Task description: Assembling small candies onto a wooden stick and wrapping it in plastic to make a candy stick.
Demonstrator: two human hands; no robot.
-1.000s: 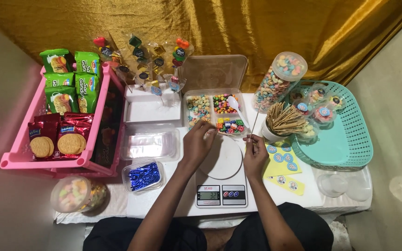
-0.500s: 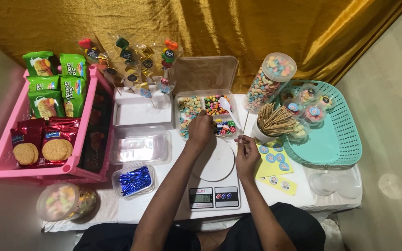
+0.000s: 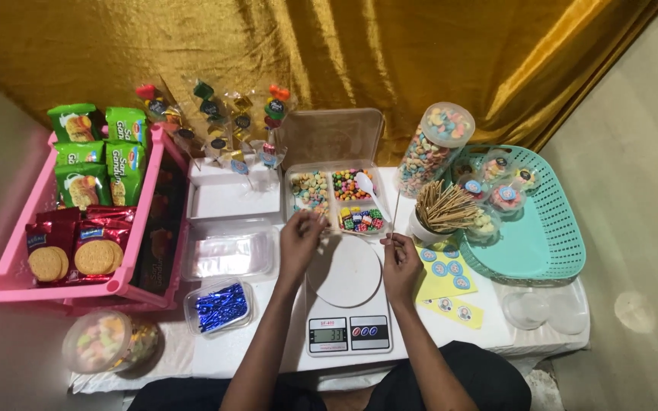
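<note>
My left hand [image 3: 301, 242] hovers at the left rim of the round white scale plate [image 3: 344, 272], fingertips pinched on what looks like a small candy. To the right of the plate, my right hand [image 3: 400, 260] pinches a thin wooden skewer [image 3: 395, 213] that points up toward the candy tray. This clear divided tray [image 3: 336, 176] holds cereal loops and coloured candies, with a white spoon [image 3: 368, 188] lying in it. The digital scale [image 3: 346, 333] shows a lit display.
A cup of skewers [image 3: 442, 210], a tall jar of cereal loops [image 3: 433, 146] and a teal basket [image 3: 551, 251] stand right. Yellow sticker sheets [image 3: 448, 272] lie by the scale. Left are clear trays [image 3: 229, 253], blue foil ties [image 3: 220, 306], a candy tub [image 3: 108, 343] and a pink crate [image 3: 9, 283] of snack packets.
My left hand has drawn back from the candy tray to the scale plate's edge. My right hand stays put with the skewer. The view has shifted slightly.
</note>
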